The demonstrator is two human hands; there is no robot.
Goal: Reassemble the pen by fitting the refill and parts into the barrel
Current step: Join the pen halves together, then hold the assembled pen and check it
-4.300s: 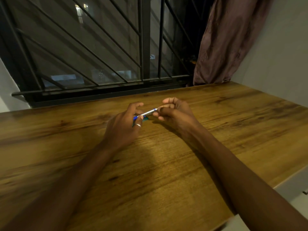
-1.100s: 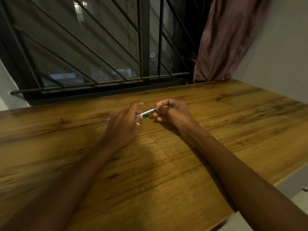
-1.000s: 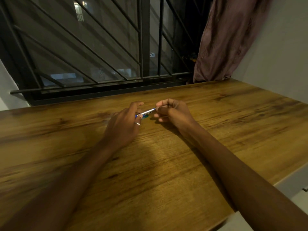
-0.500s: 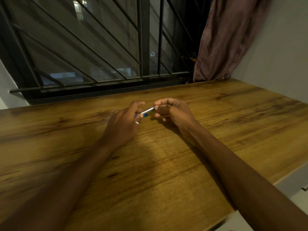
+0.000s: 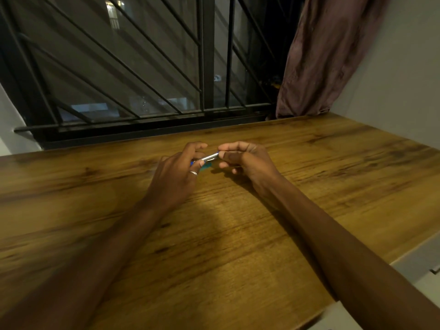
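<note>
A slim pen (image 5: 209, 157) with a silver barrel and a blue rear end is held just above the wooden table (image 5: 238, 234), slanting up to the right. My left hand (image 5: 177, 173), a ring on one finger, grips its blue lower end. My right hand (image 5: 245, 158) pinches the upper silver tip between thumb and forefinger. A small blue-green piece (image 5: 206, 166) shows under the pen near my left fingers; I cannot tell whether it lies on the table or belongs to the pen.
A barred black window frame (image 5: 207, 67) runs along the table's far edge. A brownish curtain (image 5: 321, 55) hangs at the back right beside a pale wall (image 5: 392, 79). The table's right edge falls away near my right forearm.
Both hands stay closed on the pen. The gap between them has narrowed a little, so less of the silver barrel shows than 4.3 s ago.
</note>
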